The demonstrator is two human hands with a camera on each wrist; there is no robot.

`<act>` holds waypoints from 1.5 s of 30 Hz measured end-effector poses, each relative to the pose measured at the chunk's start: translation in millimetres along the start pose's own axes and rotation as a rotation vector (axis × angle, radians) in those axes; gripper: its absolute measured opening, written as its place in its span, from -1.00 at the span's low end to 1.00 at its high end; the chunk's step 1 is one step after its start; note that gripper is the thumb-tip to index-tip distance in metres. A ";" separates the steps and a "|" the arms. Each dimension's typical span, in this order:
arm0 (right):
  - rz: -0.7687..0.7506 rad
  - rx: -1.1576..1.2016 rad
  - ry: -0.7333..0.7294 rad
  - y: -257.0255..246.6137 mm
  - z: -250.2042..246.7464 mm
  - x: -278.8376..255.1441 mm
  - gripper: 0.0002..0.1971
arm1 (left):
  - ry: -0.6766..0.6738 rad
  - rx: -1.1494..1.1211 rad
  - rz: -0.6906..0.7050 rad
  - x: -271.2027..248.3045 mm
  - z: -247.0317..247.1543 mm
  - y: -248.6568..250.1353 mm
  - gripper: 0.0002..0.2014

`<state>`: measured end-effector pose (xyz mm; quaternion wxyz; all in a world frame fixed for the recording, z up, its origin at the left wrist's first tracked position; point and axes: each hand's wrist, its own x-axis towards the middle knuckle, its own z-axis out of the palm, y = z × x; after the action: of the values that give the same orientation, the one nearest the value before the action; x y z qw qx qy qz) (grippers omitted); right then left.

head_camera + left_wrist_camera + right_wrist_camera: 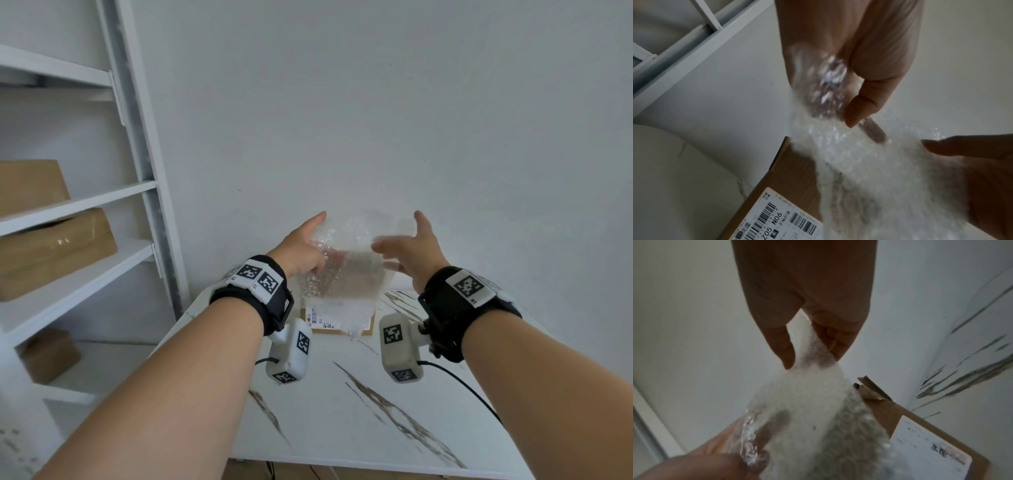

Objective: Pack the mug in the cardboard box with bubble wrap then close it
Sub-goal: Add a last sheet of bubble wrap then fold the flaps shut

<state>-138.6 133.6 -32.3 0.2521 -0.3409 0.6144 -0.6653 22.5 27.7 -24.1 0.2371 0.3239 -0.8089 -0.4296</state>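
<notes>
Fingers (pixel 863 107) of both hands pinch bubble wrap (pixel 346 270) edges above the cardboard box (pixel 337 325).

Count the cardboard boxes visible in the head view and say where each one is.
4. One cardboard box on the table, under the bubble wrap; three on the left shelves: top box, middle box, bottom box. More may be hidden off-frame.

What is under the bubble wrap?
The bubble wrap, held up by the left hand and right hand, hangs over a labelled box on the table. No mug shows.
</notes>
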 end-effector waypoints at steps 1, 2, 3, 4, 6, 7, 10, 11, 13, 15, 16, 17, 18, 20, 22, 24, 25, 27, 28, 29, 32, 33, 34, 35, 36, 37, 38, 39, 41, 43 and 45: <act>0.033 -0.035 -0.016 -1.3 -1.1 1.1 -0.08 | -0.026 0.004 0.002 1.2 0.9 -0.1 -0.03; 0.064 -0.098 -0.044 -2.8 -1.2 1.6 -0.22 | -0.037 -0.010 0.001 1.7 1.8 0.1 -0.05; 0.089 -0.162 -0.059 -3.3 -1.1 2.1 -0.41 | -0.033 -0.039 -0.005 3.2 1.8 -1.2 -0.07; 0.105 -0.193 -0.037 -3.3 -0.2 2.5 -0.57 | -0.011 -0.073 -0.013 4.7 1.1 -3.8 -0.08; 0.108 -0.081 0.043 0.5 -1.1 6.6 -0.70 | 0.072 -0.175 -0.050 6.8 -2.0 -11.1 -0.05; 0.096 0.031 0.061 3.2 -2.6 8.2 -0.69 | 0.113 -0.256 -0.082 7.6 -3.7 -15.4 -0.03; 0.100 0.285 0.107 6.7 -7.4 9.0 -0.82 | 0.100 -0.515 -0.160 4.0 -5.2 -21.0 -0.12; 0.107 0.349 0.118 7.6 -7.3 9.0 -0.86 | 0.065 -0.562 -0.167 4.4 -4.3 -22.2 -0.21; 0.091 0.415 0.107 7.9 -4.2 7.4 -0.84 | 0.019 -0.566 -0.161 4.1 -0.3 -20.8 -0.40; 0.083 0.386 0.078 8.1 -0.4 5.9 -0.77 | 0.046 -0.508 -0.132 7.1 4.0 -20.2 -0.54; 0.082 0.348 0.056 9.0 0.1 5.1 -0.74 | 0.079 -0.489 -0.114 8.0 4.4 -20.0 -0.59; 0.085 0.305 0.034 10.5 -0.7 5.4 -0.68 | 0.110 -0.469 -0.099 9.9 3.2 -20.5 -0.63; 0.088 0.260 0.016 11.5 -3.5 5.1 -0.62 | 0.127 -0.434 -0.095 10.9 0.8 -21.3 -0.62; 0.085 0.163 -0.009 12.2 -12.4 4.5 -0.60 | 0.132 -0.313 -0.112 10.5 -4.2 -24.0 -0.35; 0.094 0.062 -0.043 12.0 -21.0 2.7 -0.70 | 0.115 -0.219 -0.138 11.4 -8.1 -30.2 -0.13; 0.120 -0.018 -0.075 13.8 -24.3 2.6 -0.78 | 0.092 -0.209 -0.159 11.6 -8.0 -34.8 -0.24; 0.128 -0.048 -0.079 15.6 -23.5 3.0 -0.81 | 0.092 -0.212 -0.161 10.8 -7.0 -35.3 -0.35; 0.139 -0.048 -0.085 19.6 -20.3 2.5 -0.83 | 0.105 -0.236 -0.153 7.6 -4.5 -35.2 -0.58; 0.144 -0.030 -0.094 21.4 -19.5 2.3 -0.80 | 0.107 -0.267 -0.148 6.4 -4.3 -34.5 -0.62; 0.151 -0.003 -0.108 22.9 -19.0 2.5 -0.77 | 0.092 -0.326 -0.147 5.7 -4.8 -35.3 -0.63; 0.181 0.106 -0.137 23.9 -18.3 1.1 -0.64 | 0.039 -0.543 -0.148 2.2 -7.4 -36.4 -0.72; 0.181 0.110 -0.130 24.5 -17.4 1.7 -0.61 | 0.041 -0.623 -0.159 0.7 -8.5 -36.1 -0.73; 0.174 0.074 -0.116 25.0 -16.2 2.6 -0.59 | 0.049 -0.674 -0.166 1.3 -8.7 -36.5 -0.72; 0.164 0.027 -0.092 25.0 -15.2 3.4 -0.60 | 0.062 -0.710 -0.169 1.9 -9.0 -36.3 -0.70; 0.157 -0.022 -0.070 24.6 -14.7 3.3 -0.63 | 0.078 -0.677 -0.178 3.4 -10.0 -37.3 -0.65; 0.153 -0.044 -0.046 24.3 -15.0 4.3 -0.67 | 0.083 -0.630 -0.201 4.5 -10.7 -37.4 -0.58; 0.147 -0.059 -0.037 23.7 -16.4 5.4 -0.69 | 0.054 -0.530 -0.225 5.2 -12.0 -38.0 -0.53; 0.148 -0.076 -0.033 23.0 -16.3 6.7 -0.71 | 0.022 -0.412 -0.225 3.8 -12.0 -37.1 -0.56; 0.129 -0.151 -0.035 21.1 -15.2 7.0 -0.82 | -0.006 -0.115 -0.196 3.1 -10.9 -38.3 -0.90; 0.045 -0.250 -0.040 20.8 -11.8 7.1 -0.66 | -0.063 0.077 -0.158 5.3 -9.4 -40.6 -0.64; -0.027 -0.290 -0.053 18.6 -7.6 4.8 -0.49 | -0.181 0.161 -0.132 3.4 -4.8 -33.8 -0.45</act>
<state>-149.0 132.7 -50.1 0.2075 -0.3995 0.6926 -0.5636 34.2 8.4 -50.0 0.1076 0.3541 -0.8358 -0.4055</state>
